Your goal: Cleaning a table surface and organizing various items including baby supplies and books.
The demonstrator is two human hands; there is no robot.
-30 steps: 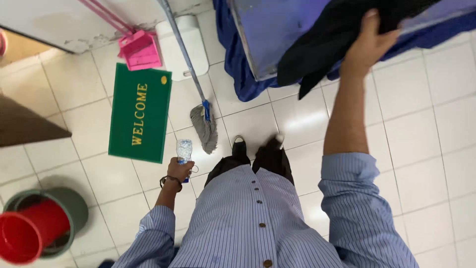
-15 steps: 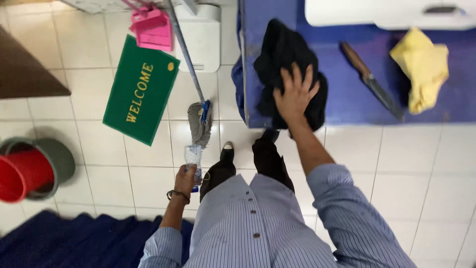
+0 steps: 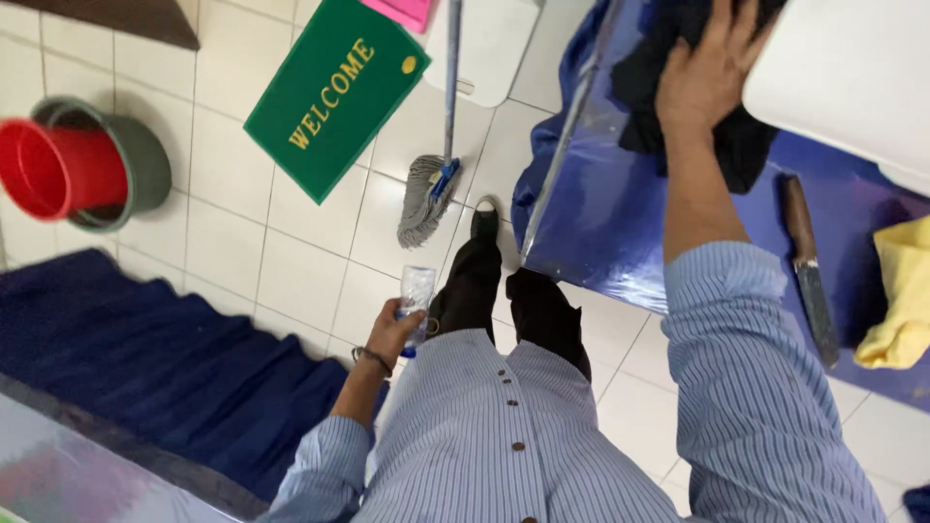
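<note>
My right hand [image 3: 710, 73] presses flat on a black cloth [image 3: 741, 145] lying on a table covered with a blue sheet [image 3: 630, 223]. Its fingers are spread over the cloth near a white container [image 3: 852, 87]. My left hand [image 3: 392, 329] hangs at my side, shut on a small clear plastic bottle [image 3: 418, 291] with a blue cap at its lower end. I wear a blue striped shirt and dark trousers, and one black shoe [image 3: 483, 218] shows on the tiled floor.
A knife with a brown handle [image 3: 807, 266] and a yellow cloth [image 3: 901, 300] lie on the blue sheet. On the floor are a mop [image 3: 431, 189], a green doormat [image 3: 334, 87], a red bucket inside a grey one [image 3: 68, 165] and a dark blue cloth [image 3: 145, 358].
The view has swung and moved closer to the table. My right hand stays on the black cloth, which is now further onto the table. My left hand still holds the bottle.
</note>
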